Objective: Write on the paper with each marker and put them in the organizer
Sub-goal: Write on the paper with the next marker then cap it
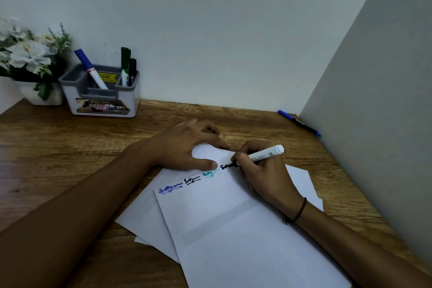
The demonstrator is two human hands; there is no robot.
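Note:
White paper (pixel 233 224) lies on the wooden desk, with a row of blue, black, teal and black scribbled words along its top edge. My right hand (pixel 264 170) grips a white-barrelled marker (pixel 265 154), its tip on the paper at the last black word. My left hand (pixel 187 145) rests flat on the paper's top corner, fingers spread. The grey and white organizer (pixel 100 98) stands at the back left; a blue-capped marker (pixel 90 69) leans in one slot, and a green marker (pixel 125 65) and a black marker (pixel 132 70) stand in another.
A blue-capped pen (pixel 299 123) lies at the back right against the grey side wall (pixel 374 124). A white pot of white flowers (pixel 30 58) stands left of the organizer. More sheets lie under the top paper.

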